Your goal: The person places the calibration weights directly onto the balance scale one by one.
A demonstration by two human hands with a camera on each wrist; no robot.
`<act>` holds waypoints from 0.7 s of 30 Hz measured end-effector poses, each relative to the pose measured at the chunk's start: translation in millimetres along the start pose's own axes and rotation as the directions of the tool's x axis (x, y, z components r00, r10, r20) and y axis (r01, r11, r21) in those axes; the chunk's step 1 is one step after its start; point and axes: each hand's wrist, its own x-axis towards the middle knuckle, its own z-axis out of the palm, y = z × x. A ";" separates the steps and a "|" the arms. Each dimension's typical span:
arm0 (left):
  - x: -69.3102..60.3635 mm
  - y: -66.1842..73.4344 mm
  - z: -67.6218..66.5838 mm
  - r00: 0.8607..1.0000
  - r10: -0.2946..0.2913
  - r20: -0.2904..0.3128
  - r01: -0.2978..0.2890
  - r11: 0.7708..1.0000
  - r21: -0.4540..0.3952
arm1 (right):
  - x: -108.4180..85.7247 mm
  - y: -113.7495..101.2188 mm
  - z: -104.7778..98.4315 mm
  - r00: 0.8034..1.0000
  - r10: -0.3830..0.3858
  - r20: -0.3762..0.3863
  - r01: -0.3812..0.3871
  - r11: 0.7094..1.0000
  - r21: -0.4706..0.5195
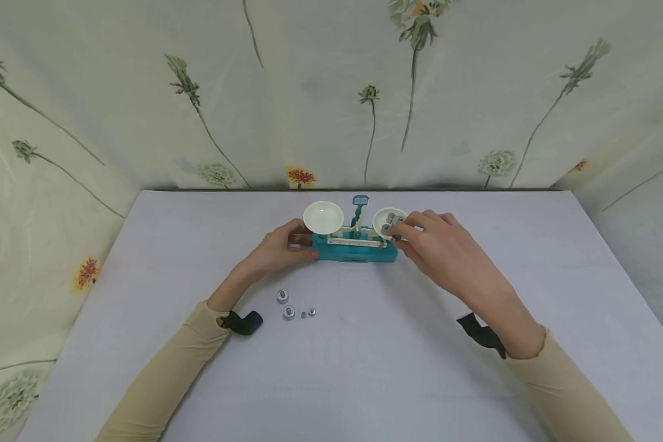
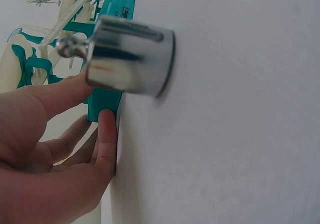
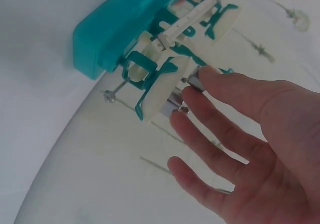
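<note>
At the right pan, right hand pinches a partly hidden weight; left hand grips balance base.

Scale base: smooth plastic, low sheen, as I see it from here. Pans: smooth, plastic-looking. Weights: polished metal, mirror-glossy. Tabletop: smooth, matt; I can't tell the material. Backdrop: printed cloth, matt. Sleeves: matt cloth.
</note>
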 end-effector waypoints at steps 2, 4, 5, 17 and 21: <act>-0.2 0.4 -0.1 1.000 0.000 -0.002 0.000 1.000 0.001 | 0.9 0.2 0.1 1.000 0.005 -0.002 -0.005 1.000 -0.004; -0.2 0.6 -0.1 1.000 0.000 -0.003 0.000 1.000 0.007 | 1.6 0.5 0.5 1.000 0.010 -0.006 -0.010 1.000 -0.007; -0.3 0.7 -0.1 1.000 0.000 -0.003 0.000 1.000 0.008 | 2.0 0.7 0.8 1.000 0.012 -0.007 -0.012 1.000 -0.008; -1.1 1.1 0.5 1.000 0.003 -0.004 -0.002 1.000 0.026 | 6.2 2.3 4.7 0.999 0.039 -0.016 -0.039 0.999 -0.020; -2.0 2.2 0.6 1.000 -0.004 -0.007 0.004 1.000 0.028 | 6.7 3.5 6.3 0.999 0.045 -0.030 -0.046 0.999 -0.029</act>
